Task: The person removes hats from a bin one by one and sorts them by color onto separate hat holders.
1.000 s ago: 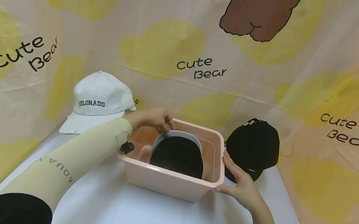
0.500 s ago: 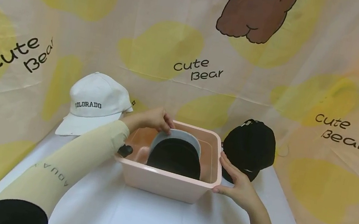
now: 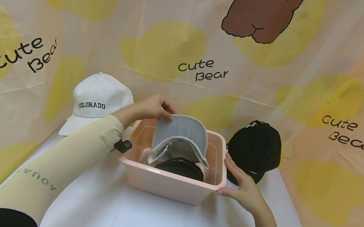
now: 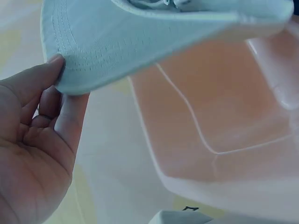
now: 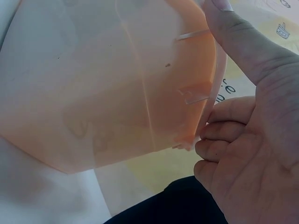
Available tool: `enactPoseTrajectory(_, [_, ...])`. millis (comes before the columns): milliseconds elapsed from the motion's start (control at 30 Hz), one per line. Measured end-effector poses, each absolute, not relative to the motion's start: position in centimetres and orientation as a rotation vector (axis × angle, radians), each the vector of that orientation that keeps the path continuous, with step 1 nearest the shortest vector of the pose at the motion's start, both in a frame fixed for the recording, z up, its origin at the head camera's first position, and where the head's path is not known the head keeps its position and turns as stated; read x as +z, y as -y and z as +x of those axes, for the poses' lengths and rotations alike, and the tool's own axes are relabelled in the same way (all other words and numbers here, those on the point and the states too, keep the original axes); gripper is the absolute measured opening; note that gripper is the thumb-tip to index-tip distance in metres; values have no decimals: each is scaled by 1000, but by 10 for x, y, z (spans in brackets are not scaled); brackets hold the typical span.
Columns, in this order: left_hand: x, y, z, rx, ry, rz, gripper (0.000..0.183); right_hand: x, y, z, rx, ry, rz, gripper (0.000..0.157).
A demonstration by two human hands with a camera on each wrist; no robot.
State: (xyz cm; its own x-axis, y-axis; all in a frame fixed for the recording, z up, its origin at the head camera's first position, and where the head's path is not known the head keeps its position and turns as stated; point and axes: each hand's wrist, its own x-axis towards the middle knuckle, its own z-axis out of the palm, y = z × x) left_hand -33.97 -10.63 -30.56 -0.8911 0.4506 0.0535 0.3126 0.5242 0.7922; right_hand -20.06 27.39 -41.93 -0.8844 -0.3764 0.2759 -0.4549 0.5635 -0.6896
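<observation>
My left hand [image 3: 154, 107] pinches the brim of a light grey cap [image 3: 183, 126] by its left edge, thumb on one face and fingers behind. The cap hangs brim-up in the pink bin [image 3: 160, 184], its crown opening facing me. Stitching shows along the brim [image 4: 107, 53] in the left wrist view. In front of it a black cap [image 3: 183, 167] lies low in the bin, partly hidden by the front wall. My right hand [image 3: 243, 188] rests against the bin's right side, fingers extended along the outside and thumb at the front corner.
To the left sits a white cap [image 3: 103, 91] lettered COLORADO, partly behind my left forearm. Another black cap [image 3: 258, 147] stands close to the bin's right side. The white table [image 3: 146, 223] meets a bear-printed cloth [image 3: 162, 55] behind and at both sides.
My left hand has risen, tipping the grey cap up so its brim and opening show. The black cap has dropped lower in the bin. My right hand has stayed at the bin.
</observation>
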Motion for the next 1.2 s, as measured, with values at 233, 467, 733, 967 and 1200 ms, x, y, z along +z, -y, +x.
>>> enactPoseTrajectory(233, [-292, 109, -330, 1328, -2665, 735, 17, -424, -274, -202, 1233, 2699, 705, 103])
enactPoseTrajectory(467, [-281, 110, -320, 1400, -2699, 799, 15, -424, -276, -203, 1249, 2688, 713, 103])
enactPoseTrajectory(733, [-268, 110, -307, 1443, -2779, 809, 13, -425, -276, -203, 1249, 2692, 712, 102])
enactPoseTrajectory(967, [-258, 115, -298, 1475, -2871, 833, 12, -425, -276, -202, 1263, 2688, 716, 102])
enactPoseTrajectory(1200, [-249, 125, -290, 1492, -2952, 847, 11, -425, -275, -202, 1259, 2686, 710, 102])
